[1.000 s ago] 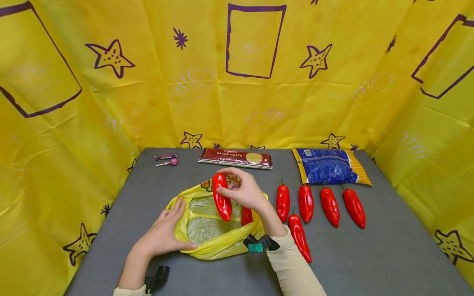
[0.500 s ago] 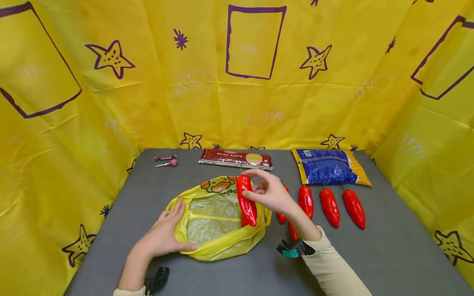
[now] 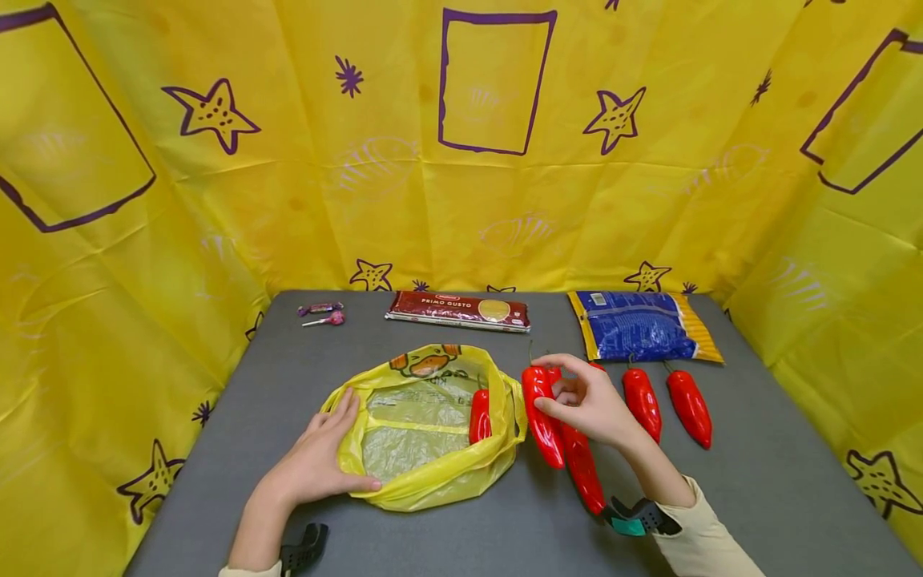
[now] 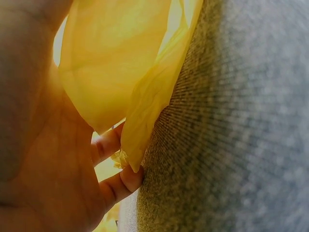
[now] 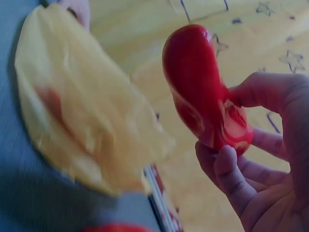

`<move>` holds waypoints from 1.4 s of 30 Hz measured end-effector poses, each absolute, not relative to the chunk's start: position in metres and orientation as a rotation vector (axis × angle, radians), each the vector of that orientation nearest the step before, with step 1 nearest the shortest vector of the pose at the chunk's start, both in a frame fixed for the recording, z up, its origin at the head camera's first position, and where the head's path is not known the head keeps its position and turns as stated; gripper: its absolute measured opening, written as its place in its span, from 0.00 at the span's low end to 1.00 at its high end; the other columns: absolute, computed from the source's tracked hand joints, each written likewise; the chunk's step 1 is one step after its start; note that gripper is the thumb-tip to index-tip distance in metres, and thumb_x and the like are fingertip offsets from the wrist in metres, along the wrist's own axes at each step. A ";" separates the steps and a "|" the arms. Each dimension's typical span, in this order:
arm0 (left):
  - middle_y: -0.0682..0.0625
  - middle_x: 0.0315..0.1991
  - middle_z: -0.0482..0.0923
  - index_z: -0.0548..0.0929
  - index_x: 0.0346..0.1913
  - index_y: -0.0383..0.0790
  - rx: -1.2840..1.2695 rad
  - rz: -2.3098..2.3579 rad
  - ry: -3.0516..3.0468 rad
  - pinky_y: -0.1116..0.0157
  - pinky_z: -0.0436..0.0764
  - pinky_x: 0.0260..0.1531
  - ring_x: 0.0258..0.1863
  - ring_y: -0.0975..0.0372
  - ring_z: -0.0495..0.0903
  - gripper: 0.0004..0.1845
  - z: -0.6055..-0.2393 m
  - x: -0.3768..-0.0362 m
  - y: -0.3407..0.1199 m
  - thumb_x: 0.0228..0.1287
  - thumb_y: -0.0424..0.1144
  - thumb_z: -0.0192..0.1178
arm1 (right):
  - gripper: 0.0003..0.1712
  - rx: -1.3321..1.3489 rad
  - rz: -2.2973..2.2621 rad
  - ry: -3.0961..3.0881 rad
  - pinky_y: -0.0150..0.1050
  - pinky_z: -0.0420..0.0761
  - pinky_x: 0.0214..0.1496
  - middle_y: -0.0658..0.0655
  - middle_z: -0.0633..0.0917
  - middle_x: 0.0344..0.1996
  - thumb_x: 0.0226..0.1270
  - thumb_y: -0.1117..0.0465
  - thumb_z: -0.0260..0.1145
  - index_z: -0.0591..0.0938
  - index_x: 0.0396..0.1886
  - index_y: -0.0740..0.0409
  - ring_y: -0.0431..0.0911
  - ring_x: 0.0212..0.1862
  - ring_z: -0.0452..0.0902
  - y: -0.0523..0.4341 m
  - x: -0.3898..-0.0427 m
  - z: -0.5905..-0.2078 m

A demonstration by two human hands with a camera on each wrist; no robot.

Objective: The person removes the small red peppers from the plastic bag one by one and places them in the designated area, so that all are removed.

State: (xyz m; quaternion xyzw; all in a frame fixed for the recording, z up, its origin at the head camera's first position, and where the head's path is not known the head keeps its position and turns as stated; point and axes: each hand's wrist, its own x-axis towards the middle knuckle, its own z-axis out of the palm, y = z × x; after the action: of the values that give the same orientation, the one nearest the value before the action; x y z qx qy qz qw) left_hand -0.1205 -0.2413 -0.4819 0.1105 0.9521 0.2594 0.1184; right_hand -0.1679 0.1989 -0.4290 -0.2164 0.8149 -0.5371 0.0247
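Note:
A yellow plastic bag (image 3: 433,490) lies with its mouth wide, and a red pepper (image 3: 479,418) shows inside against its right wall. My left hand (image 3: 310,450) spreads along the bag's left rim, thumb at the near edge; in the left wrist view two fingertips touch the thin yellow film (image 4: 116,63). Just right of the bag, my right hand (image 3: 593,407) pinches a second red pepper (image 5: 195,82) between thumb and fingers, stem up. Beneath that hand another red pepper (image 3: 582,473) lies on the table, partly hidden.
Two more red peppers (image 3: 690,407) lie farther right, with others half covered by my right hand. Along the back are a blue-and-yellow packet (image 3: 638,324), a dark red pasta packet (image 3: 461,311), a lollipop (image 3: 333,318) and a wrapped candy (image 3: 320,308). Yellow cloth walls (image 3: 389,192) enclose the table.
My right hand has carried its pepper rightward from over the bag's mouth to outside its right rim, uncovering the pepper inside. My left hand has stayed on the rim.

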 end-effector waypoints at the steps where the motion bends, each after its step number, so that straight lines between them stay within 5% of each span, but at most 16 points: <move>1: 0.42 0.88 0.39 0.48 0.87 0.40 0.326 0.758 2.785 0.33 0.70 0.65 0.73 0.40 0.60 0.78 -0.482 -0.120 -0.241 0.40 0.78 0.76 | 0.28 -0.658 -1.653 2.539 0.35 0.82 0.28 0.63 0.83 0.44 0.66 0.66 0.77 0.81 0.65 0.57 0.46 0.28 0.82 0.205 -0.167 -0.431; 6: 0.42 0.88 0.40 0.49 0.86 0.39 0.333 0.743 2.795 0.34 0.70 0.64 0.72 0.41 0.61 0.78 -0.483 -0.120 -0.242 0.40 0.79 0.76 | 0.27 -0.593 -1.608 2.623 0.36 0.81 0.24 0.62 0.81 0.45 0.66 0.66 0.76 0.82 0.65 0.55 0.46 0.29 0.81 0.237 -0.161 -0.438; 14: 0.42 0.88 0.40 0.48 0.87 0.40 0.333 0.736 2.794 0.37 0.72 0.63 0.70 0.44 0.62 0.79 -0.484 -0.121 -0.241 0.40 0.80 0.75 | 0.27 -0.390 -1.575 2.719 0.39 0.79 0.23 0.58 0.82 0.31 0.69 0.65 0.75 0.81 0.66 0.58 0.44 0.24 0.78 0.286 -0.144 -0.447; 21: 0.42 0.88 0.40 0.49 0.87 0.39 0.349 0.731 2.803 0.37 0.73 0.63 0.70 0.44 0.62 0.79 -0.485 -0.121 -0.241 0.40 0.79 0.76 | 0.26 -0.312 -1.562 2.719 0.42 0.83 0.25 0.52 0.82 0.44 0.70 0.64 0.74 0.80 0.66 0.63 0.46 0.27 0.80 0.313 -0.131 -0.462; 28: 0.41 0.88 0.41 0.49 0.86 0.39 0.348 0.740 2.797 0.37 0.72 0.63 0.70 0.43 0.62 0.78 -0.483 -0.121 -0.241 0.41 0.78 0.76 | 0.28 -0.272 -1.477 2.700 0.38 0.75 0.20 0.52 0.78 0.18 0.68 0.61 0.77 0.81 0.66 0.58 0.45 0.18 0.73 0.318 -0.120 -0.477; 42: 0.41 0.88 0.40 0.49 0.86 0.39 0.337 0.738 2.796 0.36 0.72 0.63 0.71 0.43 0.62 0.78 -0.483 -0.120 -0.241 0.41 0.78 0.76 | 0.25 -0.264 -1.484 2.721 0.37 0.69 0.15 0.46 0.74 0.11 0.66 0.61 0.79 0.84 0.62 0.57 0.40 0.12 0.67 0.317 -0.114 -0.505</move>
State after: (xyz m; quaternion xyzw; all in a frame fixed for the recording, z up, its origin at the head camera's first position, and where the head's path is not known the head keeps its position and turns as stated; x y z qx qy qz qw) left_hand -0.1204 -0.2412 -0.4833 0.1150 0.9540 0.2517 0.1150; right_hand -0.1144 0.3166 -0.5045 -0.0847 0.8747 -0.4770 0.0155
